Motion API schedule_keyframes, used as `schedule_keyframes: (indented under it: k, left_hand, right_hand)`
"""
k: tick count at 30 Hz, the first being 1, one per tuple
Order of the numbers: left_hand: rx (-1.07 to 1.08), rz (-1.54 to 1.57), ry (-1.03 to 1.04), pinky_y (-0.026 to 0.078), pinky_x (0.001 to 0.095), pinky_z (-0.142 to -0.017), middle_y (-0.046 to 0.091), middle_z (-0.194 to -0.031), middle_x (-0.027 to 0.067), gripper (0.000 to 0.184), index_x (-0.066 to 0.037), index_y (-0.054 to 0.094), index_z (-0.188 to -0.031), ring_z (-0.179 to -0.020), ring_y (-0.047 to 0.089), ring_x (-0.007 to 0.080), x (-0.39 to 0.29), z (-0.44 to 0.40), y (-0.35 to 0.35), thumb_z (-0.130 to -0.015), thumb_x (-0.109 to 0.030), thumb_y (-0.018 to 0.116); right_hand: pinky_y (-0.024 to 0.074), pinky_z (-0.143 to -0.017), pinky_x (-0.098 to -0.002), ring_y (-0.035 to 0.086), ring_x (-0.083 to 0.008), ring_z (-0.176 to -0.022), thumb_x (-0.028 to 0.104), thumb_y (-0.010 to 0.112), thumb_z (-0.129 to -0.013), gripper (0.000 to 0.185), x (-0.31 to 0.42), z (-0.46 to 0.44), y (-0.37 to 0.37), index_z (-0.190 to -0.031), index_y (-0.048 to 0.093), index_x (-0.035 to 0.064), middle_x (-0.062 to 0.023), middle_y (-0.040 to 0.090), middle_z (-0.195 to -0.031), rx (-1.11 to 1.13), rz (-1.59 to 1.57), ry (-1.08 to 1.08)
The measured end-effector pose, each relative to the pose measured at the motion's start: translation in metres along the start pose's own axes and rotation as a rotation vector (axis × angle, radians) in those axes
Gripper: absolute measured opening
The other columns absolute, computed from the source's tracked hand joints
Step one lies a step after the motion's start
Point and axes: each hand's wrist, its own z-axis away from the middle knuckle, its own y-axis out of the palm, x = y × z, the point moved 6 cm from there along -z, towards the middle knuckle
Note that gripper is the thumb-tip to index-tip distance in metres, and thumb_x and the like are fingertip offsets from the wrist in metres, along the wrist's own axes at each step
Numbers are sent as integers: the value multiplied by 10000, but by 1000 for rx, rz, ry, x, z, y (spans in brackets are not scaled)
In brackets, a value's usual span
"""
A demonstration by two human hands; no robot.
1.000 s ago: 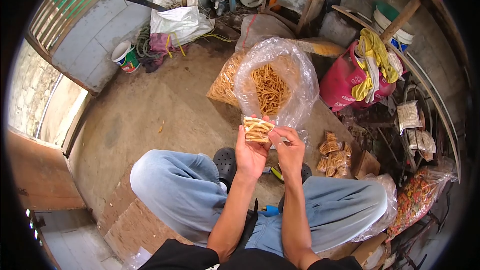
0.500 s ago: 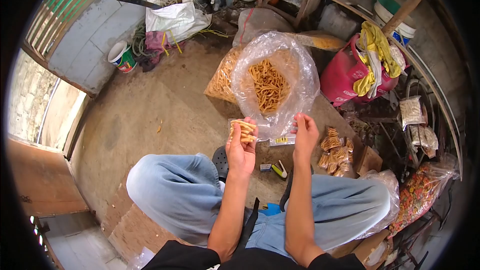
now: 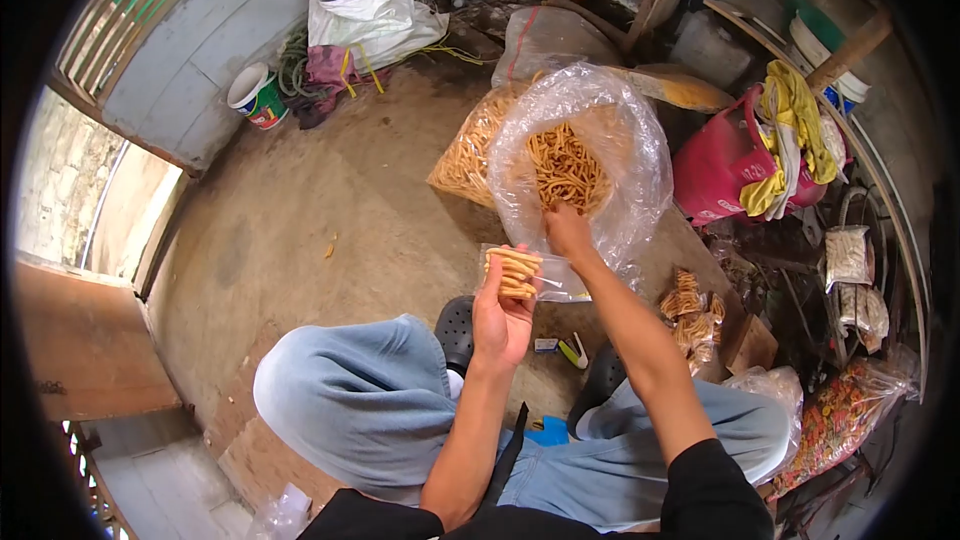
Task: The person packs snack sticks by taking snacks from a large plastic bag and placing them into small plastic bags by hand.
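My left hand grips a small clear plastic bag of snack sticks, its thumb across the front. Pale tan sticks lie stacked inside, and the bag's open end points right. My right hand reaches into the mouth of a large clear plastic bag, at the near edge of a heap of brown snack sticks. Its fingertips are hidden there, so I cannot see what they hold. On the floor below my hands lie a green stapler and a small box.
Several filled snack packets lie on the right beside a wooden block. Another bag of sticks leans against the large one. A pink gas cylinder with yellow cloth stands at right. A white-green bucket stands by the left wall.
My right hand has moved from beside the small bag up and into the large bag. My left hand still holds the small bag. The whole view has shifted slightly.
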Motion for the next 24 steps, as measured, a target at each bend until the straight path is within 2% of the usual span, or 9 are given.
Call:
schedule_keyframes:
  k: [1,3,7,9,13,18,22,24]
  left_hand:
    - [-2,-15,-2,513,363,-932,524,-1244,125,367,-42,488,-1200,-1115,552,255,-1,0,2,-956,-316,498]
    - [8,34,-27,508,369,-940,520,-1252,130,392,-33,487,-1200,-1128,546,265,-3,2,7,-959,-341,480]
    - [33,103,-67,499,389,-951,507,-1277,145,446,-14,486,-1203,-1160,527,291,-3,5,14,-967,-388,427]
    - [45,107,-75,501,394,-947,506,-1280,148,437,-15,486,-1204,-1159,528,291,-3,7,15,-968,-377,425]
    - [43,99,-89,506,405,-938,513,-1275,152,415,-18,484,-1206,-1156,531,289,-3,13,17,-966,-352,427]
    - [51,86,-98,508,399,-934,515,-1276,148,410,-25,482,-1212,-1152,535,279,-6,16,19,-967,-348,427]
    - [79,63,-73,502,402,-938,514,-1279,149,410,-27,483,-1215,-1154,533,283,-8,19,23,-970,-349,423]
    - [94,60,-60,498,404,-942,513,-1280,151,410,-28,485,-1215,-1157,530,286,-9,19,25,-971,-351,420]
  right_hand:
    - [497,-738,-424,597,-333,-902,87,551,-746,169,0,-2,2,-836,683,29,-144,620,-898,3,-5,-3]
    - [501,-725,-415,591,-309,-896,102,560,-735,126,7,-2,4,-748,666,35,-133,618,-902,-19,188,-206]
    - [499,-717,-397,582,-283,-903,112,564,-729,119,-8,0,11,-738,667,54,-114,618,-910,6,176,-207]
    - [502,-695,-392,592,-262,-857,144,574,-744,113,-9,7,1,-787,655,77,-80,610,-839,-128,200,-319]
    - [497,-698,-387,595,-264,-833,147,565,-752,118,-13,13,-9,-784,657,81,-82,605,-807,-137,258,-337]
    - [496,-673,-412,609,-276,-805,126,559,-745,101,-14,5,13,-762,647,81,-100,612,-784,22,394,-291]
    - [495,-642,-422,623,-274,-792,105,543,-744,103,-15,4,2,-749,639,67,-111,612,-760,-61,274,-247]
    - [514,-614,-393,636,-274,-743,85,554,-773,137,-16,4,-23,-846,665,49,-129,654,-789,-104,150,-86]
